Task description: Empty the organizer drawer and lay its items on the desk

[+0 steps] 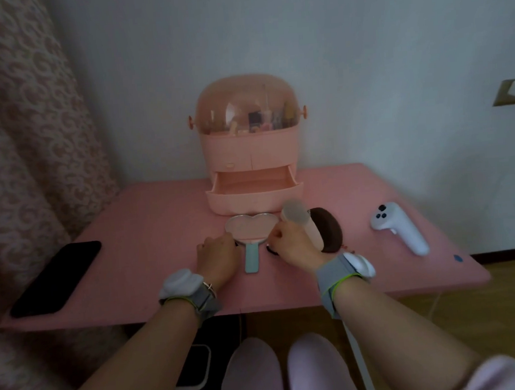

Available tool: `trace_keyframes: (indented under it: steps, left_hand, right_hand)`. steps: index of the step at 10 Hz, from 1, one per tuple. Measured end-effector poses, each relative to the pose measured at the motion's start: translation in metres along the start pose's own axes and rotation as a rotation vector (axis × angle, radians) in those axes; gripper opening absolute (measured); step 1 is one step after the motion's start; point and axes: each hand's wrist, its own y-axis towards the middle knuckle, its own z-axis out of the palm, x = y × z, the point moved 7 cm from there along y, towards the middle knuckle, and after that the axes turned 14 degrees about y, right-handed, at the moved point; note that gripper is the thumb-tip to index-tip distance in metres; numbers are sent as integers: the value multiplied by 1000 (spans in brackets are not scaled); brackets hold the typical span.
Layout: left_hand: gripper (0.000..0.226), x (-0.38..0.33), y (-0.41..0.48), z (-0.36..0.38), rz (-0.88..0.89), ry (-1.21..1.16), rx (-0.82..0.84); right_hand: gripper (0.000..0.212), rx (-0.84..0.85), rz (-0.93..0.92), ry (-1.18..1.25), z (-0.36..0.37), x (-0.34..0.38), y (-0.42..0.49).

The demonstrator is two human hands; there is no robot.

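Observation:
The pink organizer (250, 146) stands at the back of the pink desk (148, 220). Its bottom drawer (253, 192) is pulled out and looks bare inside. In front of it lies a heart-shaped hand mirror (251, 230) with a teal handle. My left hand (218, 255) is curled at the mirror's left rim and my right hand (293, 247) is pinched at its right rim. A small dark thing (270, 250) shows under my right hand; I cannot tell what it is. A pink tube with a translucent cap (297, 218) and a brown round object (329, 231) lie just right of my right hand.
A black phone (56, 277) lies near the desk's left front corner. A white handheld controller (400, 227) rests at the right. Curtains hang at the left, and a wall stands behind the organizer. The organizer's domed top holds several cosmetics.

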Motion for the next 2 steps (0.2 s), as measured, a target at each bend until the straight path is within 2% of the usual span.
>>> trace_keyframes:
  steps: [1, 2]
  left_hand:
    - [29, 2, 0, -7, -45, -60, -70]
    - [30, 7, 5, -16, -144, -255, -108]
  right_hand:
    - [18, -24, 4, 85, -6, 1, 2]
    - [18, -97, 28, 152, -19, 0, 4]
